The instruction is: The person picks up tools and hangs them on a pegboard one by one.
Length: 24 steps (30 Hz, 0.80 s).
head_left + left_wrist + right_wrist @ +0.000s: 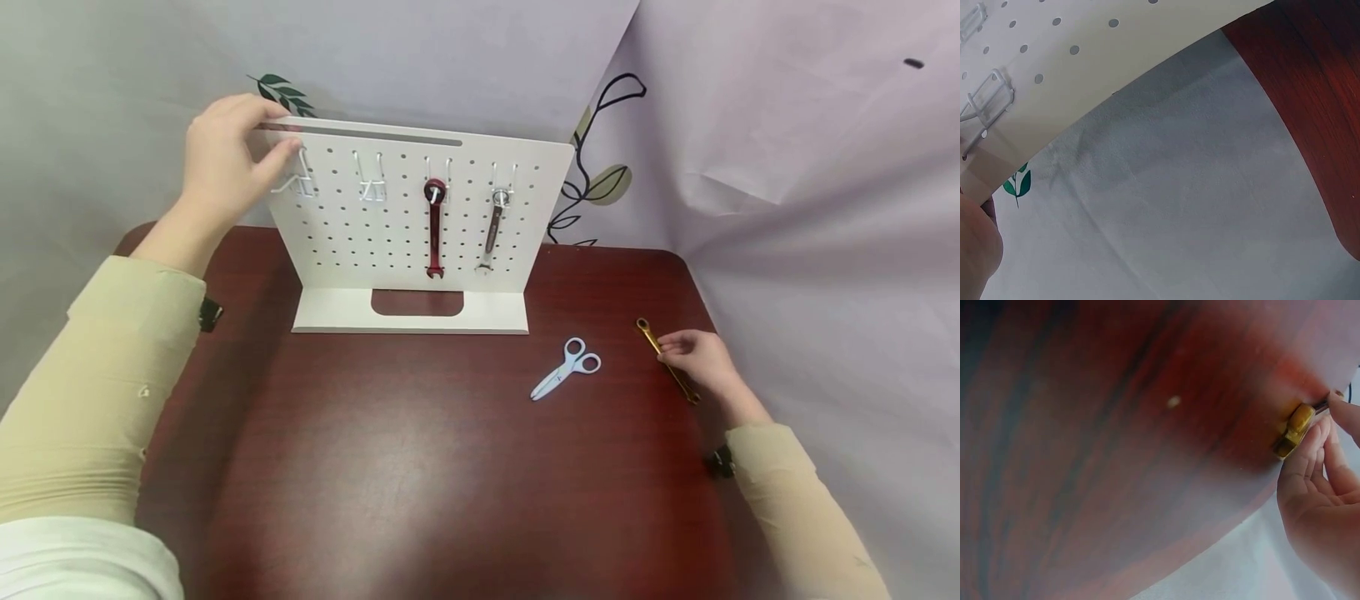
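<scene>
My left hand (228,154) grips the top left corner of a white pegboard (352,242), thumb in front and fingers over the top edge. In the left wrist view only part of that hand (979,250) shows, beside the board's edge. At the table's right side my right hand (697,358) pinches a gold wrench (677,379) around its middle. The right wrist view shows one gold end (1295,431) of it near the fingers. A red wrench (435,233) and a silver wrench (492,229) hang from hooks on the pegboard.
Pale blue scissors (566,367) lie on the dark red table (375,467), between the pegboard and the gold wrench. Two white wire hooks on the board's left, one of them the second hook (371,179), hold nothing. A pale cloth (810,208) hangs behind and to the right.
</scene>
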Motion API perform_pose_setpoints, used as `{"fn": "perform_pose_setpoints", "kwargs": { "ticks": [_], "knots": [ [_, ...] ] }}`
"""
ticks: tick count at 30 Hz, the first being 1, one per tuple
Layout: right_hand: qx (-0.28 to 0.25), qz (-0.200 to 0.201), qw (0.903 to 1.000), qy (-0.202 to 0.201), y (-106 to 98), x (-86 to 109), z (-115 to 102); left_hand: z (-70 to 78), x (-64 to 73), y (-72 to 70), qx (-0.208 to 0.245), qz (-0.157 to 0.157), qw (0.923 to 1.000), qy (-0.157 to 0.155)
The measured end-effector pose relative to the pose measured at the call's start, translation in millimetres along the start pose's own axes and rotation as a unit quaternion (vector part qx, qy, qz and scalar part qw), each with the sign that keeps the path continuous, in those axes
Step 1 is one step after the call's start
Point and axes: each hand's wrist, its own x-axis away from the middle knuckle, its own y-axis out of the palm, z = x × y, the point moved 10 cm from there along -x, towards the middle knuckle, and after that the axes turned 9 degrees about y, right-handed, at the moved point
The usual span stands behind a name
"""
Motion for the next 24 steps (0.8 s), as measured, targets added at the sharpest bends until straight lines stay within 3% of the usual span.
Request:
{"fn": "perform_pose_setpoints", "kwargs": {
  "ticks": [14, 24],
  "knots": [
    [-0.043, -0.016, 0.9985, 0.031, 0.5, -1.4, 2.1, 1.4, -1.6, 0.4, -0.004, -0.010, 0.9999, -0.007],
    [-0.008, -0.011, 0.9988, 0.047, 1.0, 0.3, 2.1, 1.7, -0.7, -0.1, -0.002, -0.009, 0.9999, -0.008]
  ]
}}
